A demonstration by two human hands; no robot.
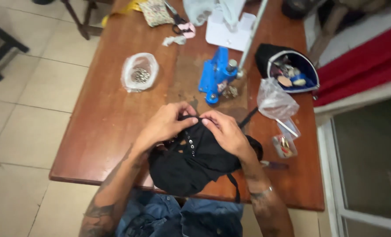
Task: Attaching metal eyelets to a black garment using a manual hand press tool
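Head camera view, looking down at a black garment [191, 164] bunched on the near edge of a wooden table [107, 109], part of it hanging over the edge toward the person's lap. A row of small metal eyelets [190, 145] runs up the cloth, from near the person toward the far side of the table, and that line marks the garment's long axis. Its top end points at a blue hand press [216, 74] standing just beyond.

Both hands meet at that top end. The left hand [164, 125] pinches the cloth's upper edge from the left, fingers closed on the fabric. The right hand [226, 131] lies over the cloth from the right, its fingertips pinched on the same edge, almost touching the left hand's. Neither hand is nearer; the held spot sits between them, with the bulk of the garment below the grip, toward the person. A thin black strap [248, 117] trails out to the right.

Farther off lie a clear bag of metal rings [139, 72] to the left, a crumpled clear bag [274, 101] and an open pouch of small parts [292, 72] to the right, and scissors [178, 19] at the far end.
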